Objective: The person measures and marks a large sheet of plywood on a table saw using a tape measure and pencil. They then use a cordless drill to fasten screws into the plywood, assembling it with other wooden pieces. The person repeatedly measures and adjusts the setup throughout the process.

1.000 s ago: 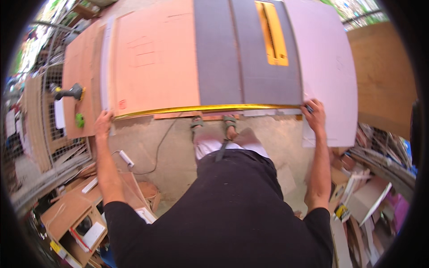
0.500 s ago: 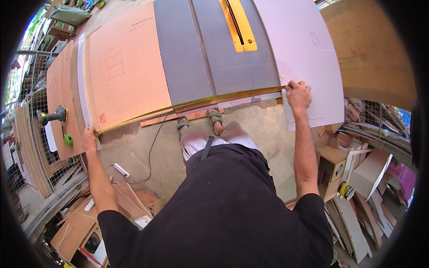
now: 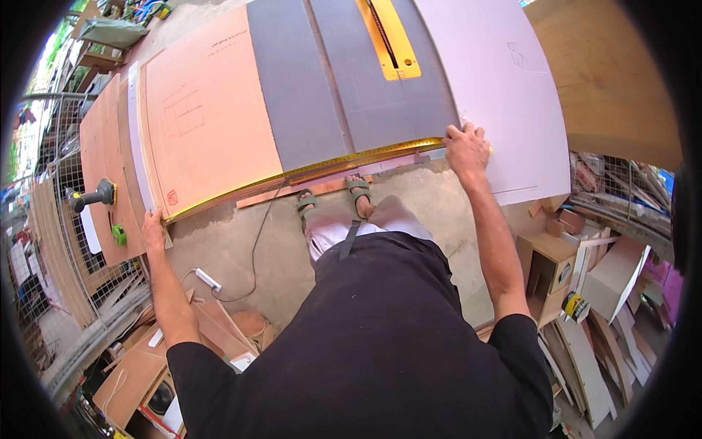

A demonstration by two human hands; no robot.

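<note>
A yellow tape measure (image 3: 358,156) stretches along the near edge of a worktop. My left hand (image 3: 153,233) is closed on its left end, at the near left corner of a peach-coloured wood panel (image 3: 219,146). At the other end my right hand (image 3: 468,152) curls round the tape, over the near edge of a pale lilac panel (image 3: 519,124). A bit of yellow shows beside its fingers; what part that is stays hidden. Between the panels lies a grey saw table (image 3: 395,113) with a yellow slotted insert (image 3: 401,69).
A cordless power tool (image 3: 95,197) and a small green object (image 3: 118,234) rest on a board at the left. On the floor are a cable and a white power strip (image 3: 208,279). Wood offcuts (image 3: 578,366) and a can (image 3: 575,306) lie at the lower right.
My right hand has slid left along the tape's line, off the lilac panel toward the saw table's edge. My left hand stays at the panel corner. The view has shifted slightly.
</note>
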